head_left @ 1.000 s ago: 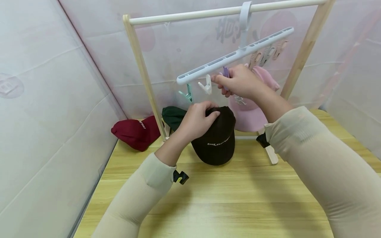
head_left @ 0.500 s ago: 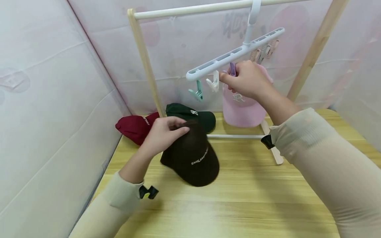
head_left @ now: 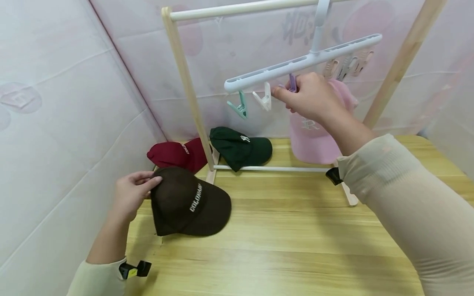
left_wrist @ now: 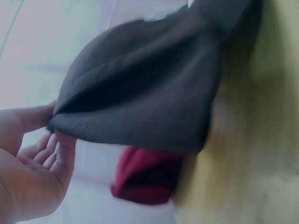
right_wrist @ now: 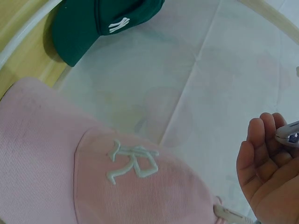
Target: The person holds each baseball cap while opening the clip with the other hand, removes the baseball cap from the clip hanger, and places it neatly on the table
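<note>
While the left hand (head_left: 130, 193) pinches the brown cap (head_left: 187, 202) lying on the table (head_left: 296, 246), the right hand (head_left: 311, 98) pinches the purple clip (head_left: 292, 82); only the pink cap (head_left: 314, 135) hangs.

Cloth caps, wood and plastic

You see the brown cap (head_left: 189, 202) in matt ribbed cloth on the smooth, lightly glossy wooden tabletop (head_left: 296, 246); behind it, the hanger (head_left: 301, 63) is smooth plastic.

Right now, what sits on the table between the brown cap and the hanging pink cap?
In the head view, the dark green cap lies between the brown cap and the pink cap, draped over the rack's lower white bar.
</note>
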